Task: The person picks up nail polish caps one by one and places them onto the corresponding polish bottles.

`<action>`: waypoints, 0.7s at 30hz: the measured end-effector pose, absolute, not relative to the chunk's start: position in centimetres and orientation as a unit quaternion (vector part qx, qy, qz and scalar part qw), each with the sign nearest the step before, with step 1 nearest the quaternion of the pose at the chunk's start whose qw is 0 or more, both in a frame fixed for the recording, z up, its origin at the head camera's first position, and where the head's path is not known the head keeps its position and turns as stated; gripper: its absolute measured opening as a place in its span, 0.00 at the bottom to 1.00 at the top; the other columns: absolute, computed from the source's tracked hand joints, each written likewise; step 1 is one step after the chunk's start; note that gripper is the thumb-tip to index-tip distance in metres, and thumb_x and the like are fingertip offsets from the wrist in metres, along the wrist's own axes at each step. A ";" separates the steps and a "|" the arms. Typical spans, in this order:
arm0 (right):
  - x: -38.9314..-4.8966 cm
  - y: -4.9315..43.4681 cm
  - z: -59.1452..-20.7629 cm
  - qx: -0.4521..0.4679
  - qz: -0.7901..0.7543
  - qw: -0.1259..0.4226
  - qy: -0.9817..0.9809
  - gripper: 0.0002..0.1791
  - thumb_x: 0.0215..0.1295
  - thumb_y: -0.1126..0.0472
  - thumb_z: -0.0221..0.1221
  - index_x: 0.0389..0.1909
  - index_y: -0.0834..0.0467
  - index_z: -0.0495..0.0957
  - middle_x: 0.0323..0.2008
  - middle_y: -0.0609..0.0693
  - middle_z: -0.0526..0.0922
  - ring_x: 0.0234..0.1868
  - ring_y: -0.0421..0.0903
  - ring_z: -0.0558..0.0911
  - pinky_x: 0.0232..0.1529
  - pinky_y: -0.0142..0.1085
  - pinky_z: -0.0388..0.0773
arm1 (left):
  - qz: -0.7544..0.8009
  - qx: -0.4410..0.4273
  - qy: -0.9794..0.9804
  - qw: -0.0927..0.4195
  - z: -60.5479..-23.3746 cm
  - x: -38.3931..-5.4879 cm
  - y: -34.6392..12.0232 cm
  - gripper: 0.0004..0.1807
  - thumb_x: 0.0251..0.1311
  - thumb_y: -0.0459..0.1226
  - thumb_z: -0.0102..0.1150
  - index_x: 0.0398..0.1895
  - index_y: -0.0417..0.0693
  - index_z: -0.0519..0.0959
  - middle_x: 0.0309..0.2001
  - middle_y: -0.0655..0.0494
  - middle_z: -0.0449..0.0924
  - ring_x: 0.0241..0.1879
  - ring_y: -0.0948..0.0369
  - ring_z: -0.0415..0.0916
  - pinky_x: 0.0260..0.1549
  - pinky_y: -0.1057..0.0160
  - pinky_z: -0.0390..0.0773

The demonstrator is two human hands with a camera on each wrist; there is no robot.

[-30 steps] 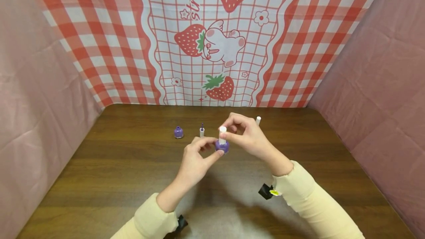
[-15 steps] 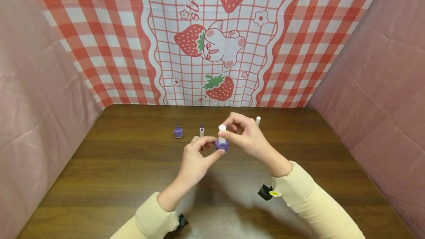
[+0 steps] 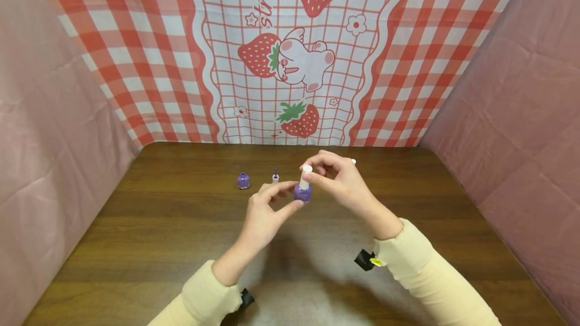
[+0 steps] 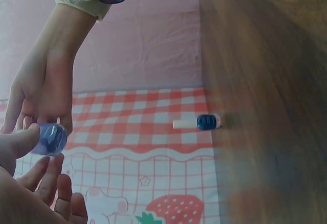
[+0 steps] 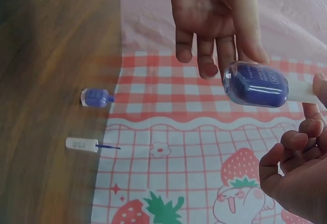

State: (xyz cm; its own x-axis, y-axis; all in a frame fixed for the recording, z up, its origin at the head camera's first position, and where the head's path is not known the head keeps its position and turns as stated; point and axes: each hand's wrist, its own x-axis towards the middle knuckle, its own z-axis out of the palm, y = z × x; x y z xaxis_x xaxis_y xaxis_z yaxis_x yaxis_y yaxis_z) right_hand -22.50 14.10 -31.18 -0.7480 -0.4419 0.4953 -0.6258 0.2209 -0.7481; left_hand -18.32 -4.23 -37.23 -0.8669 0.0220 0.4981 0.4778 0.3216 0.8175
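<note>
Both hands ride slightly higher over the table [image 3: 181, 245] than in the earlier head frames, and the purple nail polish bottle [image 3: 302, 193] has risen with them, its white cap [image 3: 303, 183] leaning more toward the right. From above, the left hand [image 3: 263, 215] pinches the bottle between thumb and fingers, while the right hand [image 3: 340, 180] grips the cap with its thumb and fingertips. The bottle is in the air between the two hands.

Seen from the right wrist, the cap meets the bottle's neck and printed lettering shows on the glass, which the head view is too far off to show. That view also gives the brush [image 5: 82, 145] in full, standing on its white handle with the bristles up; from the head, the left hand covers its lower part. An open bottle [image 3: 243, 181], also purple, stands near the brush and shows in both.

Only the left wrist view shows a third bottle [image 4: 207, 122] whole, dark with a white top; from the head, just a white tip peeks out behind the right hand. Red checked cloth [image 3: 154, 64] hangs behind the table.
</note>
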 end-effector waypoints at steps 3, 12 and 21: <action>-22.6 14.6 -30.8 0.330 0.531 0.086 -0.776 0.06 0.60 0.62 0.63 0.38 0.58 0.81 0.26 0.48 0.69 0.29 0.41 0.66 0.24 0.31 0.61 | -0.565 -0.168 -0.783 0.196 -37.1 -18.6 -4.9 0.20 0.48 0.38 0.71 0.47 0.54 0.82 0.39 0.55 0.84 0.39 0.57 0.76 0.39 0.56 0.75; -23.2 16.7 -29.9 0.260 0.550 0.072 -0.790 0.09 0.60 0.61 0.63 0.39 0.61 0.80 0.25 0.49 0.71 0.25 0.41 0.66 0.20 0.32 0.64 | -0.543 -0.148 -0.798 0.215 -36.9 -20.3 -8.2 0.27 0.46 0.39 0.72 0.54 0.53 0.77 0.48 0.58 0.82 0.45 0.60 0.74 0.42 0.63 0.71; -24.3 18.8 -30.5 0.231 0.508 0.103 -0.823 0.09 0.61 0.61 0.62 0.40 0.60 0.81 0.27 0.45 0.76 0.26 0.40 0.70 0.23 0.30 0.68 | -0.508 -0.100 -0.836 0.183 -37.7 -22.7 -12.0 0.37 0.47 0.41 0.72 0.64 0.51 0.68 0.58 0.52 0.75 0.56 0.53 0.70 0.52 0.51 0.70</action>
